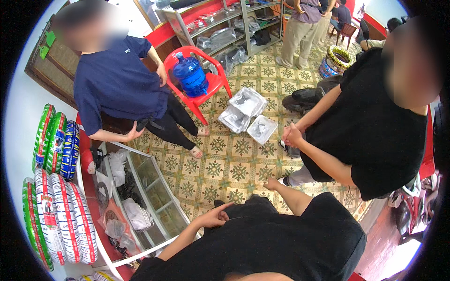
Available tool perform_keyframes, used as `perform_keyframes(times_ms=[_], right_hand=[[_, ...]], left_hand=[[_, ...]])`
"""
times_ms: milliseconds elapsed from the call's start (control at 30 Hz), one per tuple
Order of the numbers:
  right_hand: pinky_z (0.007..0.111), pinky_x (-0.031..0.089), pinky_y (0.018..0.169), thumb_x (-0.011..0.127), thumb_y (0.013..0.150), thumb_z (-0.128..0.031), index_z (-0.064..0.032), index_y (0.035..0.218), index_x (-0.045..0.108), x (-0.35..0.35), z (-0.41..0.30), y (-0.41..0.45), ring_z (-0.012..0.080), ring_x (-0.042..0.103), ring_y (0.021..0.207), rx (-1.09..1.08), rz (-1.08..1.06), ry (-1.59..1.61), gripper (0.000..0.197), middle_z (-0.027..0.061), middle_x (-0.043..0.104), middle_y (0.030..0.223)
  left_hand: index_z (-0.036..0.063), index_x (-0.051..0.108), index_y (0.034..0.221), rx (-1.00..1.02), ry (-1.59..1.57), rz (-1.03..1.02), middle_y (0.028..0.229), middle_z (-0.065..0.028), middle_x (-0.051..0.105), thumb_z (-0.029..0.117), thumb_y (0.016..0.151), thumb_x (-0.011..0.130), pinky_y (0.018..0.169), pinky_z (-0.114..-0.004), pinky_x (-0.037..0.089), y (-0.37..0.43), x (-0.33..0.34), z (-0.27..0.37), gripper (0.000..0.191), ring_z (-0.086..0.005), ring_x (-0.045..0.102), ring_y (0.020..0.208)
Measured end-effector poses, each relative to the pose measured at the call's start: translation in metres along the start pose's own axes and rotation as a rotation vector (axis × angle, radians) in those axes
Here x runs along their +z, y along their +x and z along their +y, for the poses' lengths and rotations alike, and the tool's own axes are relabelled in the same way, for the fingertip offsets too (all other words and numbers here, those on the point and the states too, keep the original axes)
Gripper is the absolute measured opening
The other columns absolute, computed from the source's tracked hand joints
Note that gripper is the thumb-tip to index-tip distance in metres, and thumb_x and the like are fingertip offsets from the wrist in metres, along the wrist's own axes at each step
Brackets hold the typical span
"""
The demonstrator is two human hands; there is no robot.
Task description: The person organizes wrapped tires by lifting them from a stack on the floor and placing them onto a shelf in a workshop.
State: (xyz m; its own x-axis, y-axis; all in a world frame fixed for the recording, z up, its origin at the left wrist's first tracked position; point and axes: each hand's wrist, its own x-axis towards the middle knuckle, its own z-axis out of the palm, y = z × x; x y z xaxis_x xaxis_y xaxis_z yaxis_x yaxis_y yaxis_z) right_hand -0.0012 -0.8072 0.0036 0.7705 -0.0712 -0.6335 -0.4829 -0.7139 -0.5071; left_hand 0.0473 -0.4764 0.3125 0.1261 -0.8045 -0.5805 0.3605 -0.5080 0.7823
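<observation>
My left hand hovers in front of my dark trousers with its index finger stretched out and nothing visible in it. Past my knees, my right hand hangs over the patterned tile floor; it is small in the picture and its fingers are hard to make out. Nearest to my left arm stands a glass display case holding bagged parts. Farther ahead on the tiles lie several plastic-wrapped packages, beside a white tray-like package.
A person in a navy shirt stands ahead left, and one in black at right with hands clasped. A red plastic chair bears a blue water jug. Wrapped tyres line the left wall. Shelves stand behind.
</observation>
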Motion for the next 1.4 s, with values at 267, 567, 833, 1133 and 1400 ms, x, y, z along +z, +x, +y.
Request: perform_keyframes(times_ms=[267,567,833,1133,1400], right_hand=[[0.041,0.039,0.087,0.055,0.073,-0.04,-0.0034,0.123,0.038,0.005,-0.009,-0.024,0.0376,0.046,0.105,-0.044,0.102,0.081,0.064,0.0234,0.046,0.117],[0.039,0.038,0.088,0.058,0.069,-0.043,0.0015,0.121,0.039,0.045,0.038,-0.096,0.0366,0.047,0.105,0.02,-0.027,-0.094,0.071,0.026,0.048,0.113],[0.041,0.041,0.083,0.055,0.072,-0.048,-0.0012,0.12,0.04,0.069,0.057,-0.139,0.0361,0.052,0.097,-0.126,0.12,-0.241,0.069,0.0241,0.052,0.108],[0.039,0.042,0.081,0.059,0.076,-0.031,-0.001,0.119,0.039,0.122,-0.017,-0.282,0.034,0.054,0.093,-0.524,0.163,-0.301,0.056,0.0222,0.055,0.101],[0.037,0.043,0.081,0.058,0.076,-0.037,-0.0037,0.121,0.041,0.114,0.009,-0.321,0.031,0.056,0.092,-0.332,-0.177,-0.366,0.059,0.0194,0.058,0.098]], left_hand=[[0.0161,0.005,0.138,-0.041,-0.024,-0.045,0.087,-0.0097,0.057,-0.002,0.075,0.057,0.069,-0.025,0.044,-0.014,0.046,-0.006,0.083,-0.0126,0.053,0.076],[0.017,0.004,0.138,-0.17,0.082,-0.009,0.096,-0.0143,0.057,-0.005,0.072,0.054,0.071,-0.028,0.046,-0.047,0.101,-0.047,0.085,-0.0156,0.056,0.082],[0.0065,0.032,0.128,0.104,-0.224,0.787,0.097,-0.0089,0.057,0.021,0.079,0.06,0.07,-0.028,0.045,-0.067,0.115,-0.228,0.058,-0.0157,0.056,0.081],[0.0027,0.048,0.103,-0.46,-1.266,1.258,0.08,-0.01,0.056,0.025,0.083,0.046,0.049,-0.03,0.041,-0.108,0.386,-0.632,0.03,-0.02,0.056,0.068],[0.0065,0.051,0.089,-0.562,-1.281,0.923,0.072,-0.007,0.056,0.032,0.084,0.05,0.054,-0.033,0.047,-0.08,0.569,-0.638,0.026,-0.0191,0.058,0.062]])
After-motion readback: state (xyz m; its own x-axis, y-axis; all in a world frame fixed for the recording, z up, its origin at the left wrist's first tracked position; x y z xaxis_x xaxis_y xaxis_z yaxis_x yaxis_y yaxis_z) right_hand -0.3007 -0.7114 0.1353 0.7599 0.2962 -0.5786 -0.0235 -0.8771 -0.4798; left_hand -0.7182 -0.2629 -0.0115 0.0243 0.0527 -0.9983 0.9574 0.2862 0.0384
